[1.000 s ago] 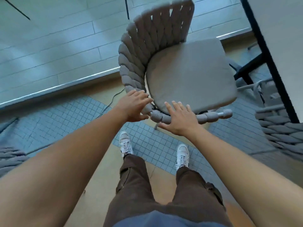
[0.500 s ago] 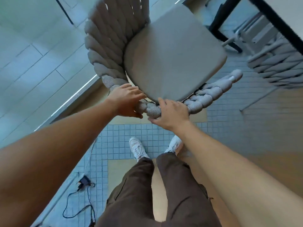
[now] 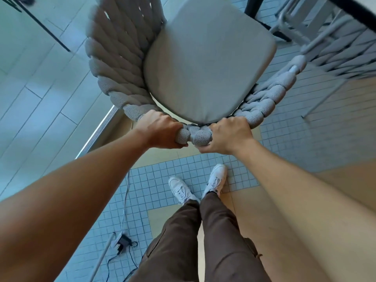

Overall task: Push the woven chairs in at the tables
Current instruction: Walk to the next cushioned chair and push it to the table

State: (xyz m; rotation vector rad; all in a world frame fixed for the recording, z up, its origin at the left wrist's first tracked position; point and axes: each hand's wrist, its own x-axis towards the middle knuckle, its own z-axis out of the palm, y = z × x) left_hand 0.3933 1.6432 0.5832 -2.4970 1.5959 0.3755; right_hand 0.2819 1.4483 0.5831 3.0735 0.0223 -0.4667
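Observation:
A grey woven chair (image 3: 114, 64) with a thick braided rope back and a grey seat cushion (image 3: 205, 62) stands right in front of me, seen from above. My left hand (image 3: 162, 131) is closed around the top rail of the backrest. My right hand (image 3: 227, 135) grips the same rail just to the right, the two hands almost touching. The seat points toward the table (image 3: 358, 7), whose white top and black edge show at the top right corner.
A second woven chair (image 3: 341, 51) sits at the right, beside the table's black leg (image 3: 254, 5). A metal floor track (image 3: 97, 133) runs along the left. A cable and a small black adapter (image 3: 124, 240) lie on the tiled floor near my feet.
Both hands went from resting open on the back rail to gripping it. The chair has turned so its seat faces the table at the upper right, and I have stepped around behind it.

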